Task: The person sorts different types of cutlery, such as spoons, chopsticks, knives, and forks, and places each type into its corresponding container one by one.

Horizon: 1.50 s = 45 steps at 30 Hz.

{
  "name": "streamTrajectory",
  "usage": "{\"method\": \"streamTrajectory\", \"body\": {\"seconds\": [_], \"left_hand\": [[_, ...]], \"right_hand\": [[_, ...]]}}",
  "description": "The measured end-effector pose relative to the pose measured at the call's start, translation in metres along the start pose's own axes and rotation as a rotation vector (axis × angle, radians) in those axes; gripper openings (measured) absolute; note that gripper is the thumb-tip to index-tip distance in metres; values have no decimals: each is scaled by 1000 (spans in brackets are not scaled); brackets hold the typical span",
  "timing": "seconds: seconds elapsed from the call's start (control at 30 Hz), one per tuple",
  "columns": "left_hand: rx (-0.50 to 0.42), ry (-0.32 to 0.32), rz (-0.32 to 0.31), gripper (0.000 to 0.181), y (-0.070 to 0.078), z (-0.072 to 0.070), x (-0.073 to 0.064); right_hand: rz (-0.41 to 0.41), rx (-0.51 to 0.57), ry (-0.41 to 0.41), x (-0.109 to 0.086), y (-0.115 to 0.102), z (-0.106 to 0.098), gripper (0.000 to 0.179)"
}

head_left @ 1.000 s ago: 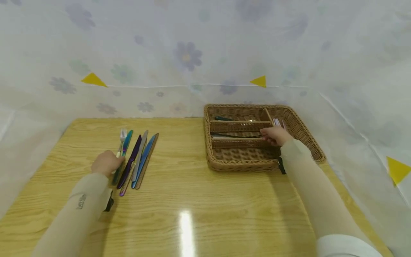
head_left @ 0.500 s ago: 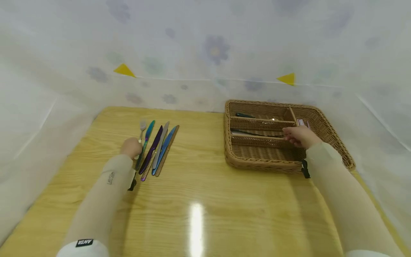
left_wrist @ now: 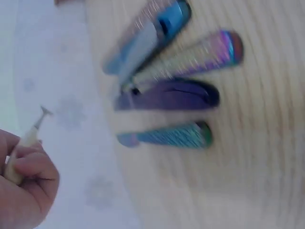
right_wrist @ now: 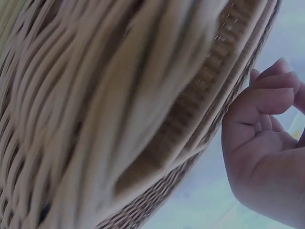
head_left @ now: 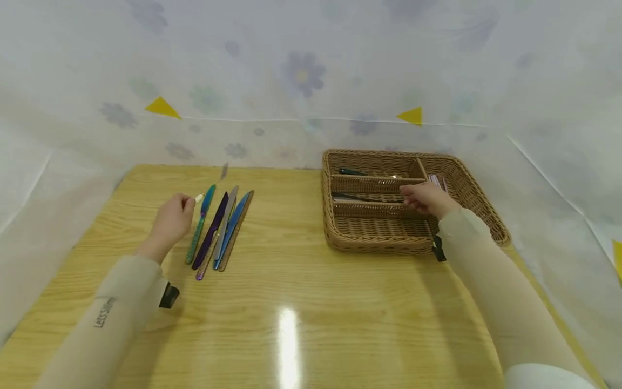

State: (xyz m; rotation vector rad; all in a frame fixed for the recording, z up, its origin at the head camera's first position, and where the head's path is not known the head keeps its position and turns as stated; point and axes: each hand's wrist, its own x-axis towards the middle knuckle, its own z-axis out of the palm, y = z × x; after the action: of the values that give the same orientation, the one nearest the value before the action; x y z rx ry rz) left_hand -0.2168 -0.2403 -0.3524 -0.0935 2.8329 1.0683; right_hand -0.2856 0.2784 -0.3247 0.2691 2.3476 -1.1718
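Observation:
My left hand (head_left: 172, 220) is raised beside the knives and grips a fork (left_wrist: 28, 138) by its cream handle. The fork's metal end points away and looks blurred. On the table to the right lie several table knives: a teal one (head_left: 201, 224) nearest the hand, then a purple one (head_left: 211, 232), a silver one (head_left: 226, 222), a blue one (head_left: 234, 225) and a brown one (head_left: 238, 231). Over the dividers of a wicker cutlery basket (head_left: 374, 246) hovers my right hand (head_left: 430, 199), its fingers loosely bent. Nothing shows in it.
Dark-handled cutlery (head_left: 364, 198) lies in the basket's middle compartment, and a dark handle (head_left: 352, 172) in the back one. Fork tines (head_left: 434, 181) show in the right-hand compartment. A flower-patterned curtain (head_left: 272, 81) hangs behind the wooden table (head_left: 233, 335).
My left hand has lifted the fork from beside the teal knife. The right hand stays over the basket, while the head view has shifted.

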Motion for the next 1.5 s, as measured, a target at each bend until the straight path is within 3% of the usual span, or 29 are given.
{"method": "streamTrajectory", "body": {"seconds": [0.13, 0.23, 0.33, 0.47, 0.63, 0.8, 1.03, 1.27, 1.4, 1.5], "left_hand": [[-27, 13, 108, 49, 32, 9, -11], [-69, -7, 174, 43, 48, 15, -15], [-134, -37, 207, 37, 57, 22, -16], [-189, -81, 236, 33, 69, 34, -17], [-203, -113, 319, 31, 88, 49, -18], [-189, -113, 371, 27, 103, 63, -18], [-166, -148, 385, 24, 111, 75, -13], [-168, -201, 390, 23, 112, 79, -11], [-122, -218, 411, 23, 104, 79, -8], [-55, -217, 394, 22, 89, 78, -3]], "right_hand": [[-22, 34, -36, 0, -15, 14, 57], [-52, 29, -72, 0, -26, 25, 57], [-77, 27, -123, 1, -36, 39, 59], [-122, 23, -250, -1, -46, 57, 65], [-170, 30, -396, -6, -54, 75, 65], [-181, 83, -444, -12, -59, 84, 56], [-170, 140, -456, -15, -62, 86, 48], [-165, 138, -382, -17, -62, 79, 42], [-153, 118, -327, -16, -60, 68, 40], [-141, 128, -274, -13, -50, 51, 43]]}}
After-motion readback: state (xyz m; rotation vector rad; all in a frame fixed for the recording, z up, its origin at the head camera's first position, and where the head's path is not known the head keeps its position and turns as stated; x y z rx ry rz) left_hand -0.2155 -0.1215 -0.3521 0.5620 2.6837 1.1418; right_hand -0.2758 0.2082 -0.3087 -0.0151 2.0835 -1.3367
